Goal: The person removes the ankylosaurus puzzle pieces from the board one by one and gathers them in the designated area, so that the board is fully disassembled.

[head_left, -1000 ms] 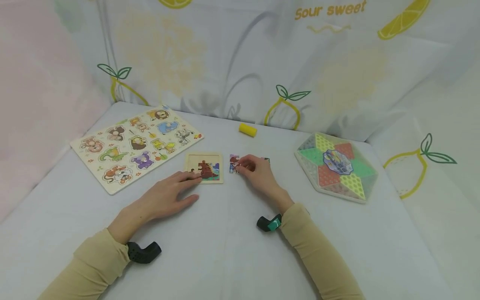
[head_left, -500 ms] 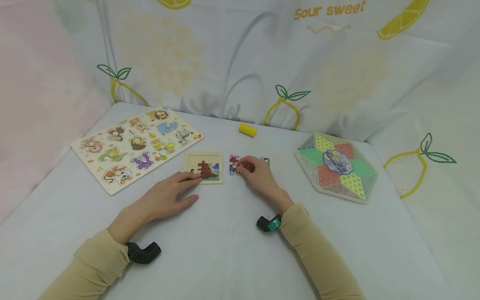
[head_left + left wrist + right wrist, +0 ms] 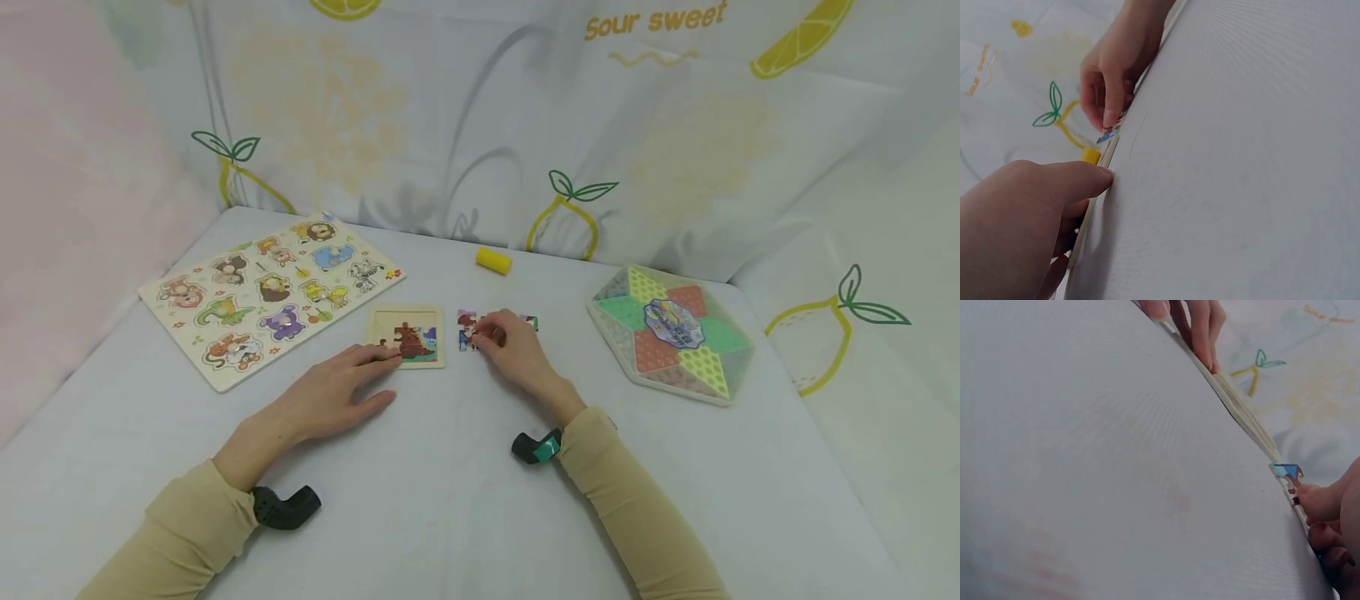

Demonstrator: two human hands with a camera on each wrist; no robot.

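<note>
A small square wooden puzzle tray [image 3: 441, 337] lies at mid-table, partly filled with pieces that form a brown dinosaur [image 3: 415, 343]. My left hand [image 3: 333, 392] rests with fairly straight fingers over its left front corner; the thumb lies apart on the near side. Just right of the tray, loose jigsaw pieces [image 3: 466, 320] lie on the cloth. My right hand [image 3: 516, 346] bends over them and pinches a jigsaw piece [image 3: 1286, 470] between thumb and fingers, mostly hidden by the hand. Another piece [image 3: 532, 321] peeks out behind the knuckles.
An animal peg puzzle board [image 3: 273, 292] lies at the back left. A yellow cylinder [image 3: 493, 261] is near the back edge. To the right sits a hexagonal game box [image 3: 671, 333] with coloured triangles. A lemon-print curtain [image 3: 420, 108] hangs behind the table.
Both hands stay nearly in place. The right fingers shift very slightly over the loose pieces, and the piece behind the knuckles shows a little more than one second ago.
</note>
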